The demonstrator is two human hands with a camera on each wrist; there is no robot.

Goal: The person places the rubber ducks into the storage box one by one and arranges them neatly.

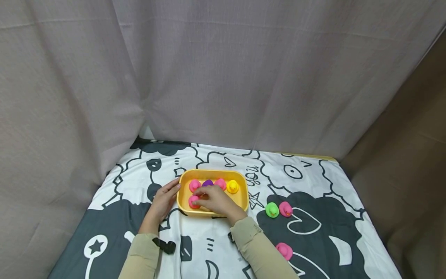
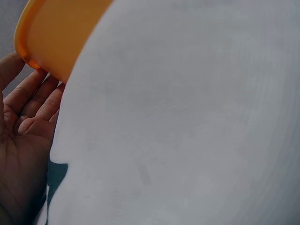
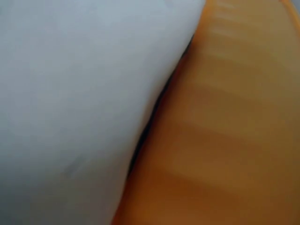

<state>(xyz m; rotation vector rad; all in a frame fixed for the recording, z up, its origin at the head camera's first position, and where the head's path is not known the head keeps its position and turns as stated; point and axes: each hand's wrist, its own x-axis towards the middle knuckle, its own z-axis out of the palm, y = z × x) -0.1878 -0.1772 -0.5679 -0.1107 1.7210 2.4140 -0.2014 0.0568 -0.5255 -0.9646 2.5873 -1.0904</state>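
In the head view my right hand (image 1: 218, 199) reaches over the yellow tray (image 1: 213, 173) and pinches a pink rubber duck (image 1: 193, 202) near its front left corner. Behind my fingers sit a pink duck (image 1: 194, 185), a partly hidden purple duck (image 1: 207, 183), another pink duck (image 1: 220, 183) and a yellow duck (image 1: 232, 186). Fairly straight fingers of my left hand (image 1: 163, 202) rest against the tray's left side. The left wrist view shows that hand's fingertips (image 2: 38, 77) at the outer wall. Only tray wall (image 3: 234, 117) and pale cloth appear in the right wrist view.
To the right of the tray, a green duck (image 1: 272, 210) and a pink duck (image 1: 285, 209) lie side by side on the patterned cloth (image 1: 195, 232). Nearer, another pink duck (image 1: 284, 251) lies beside my right sleeve (image 1: 259, 248). Grey curtains (image 1: 223, 85) hang behind the table.
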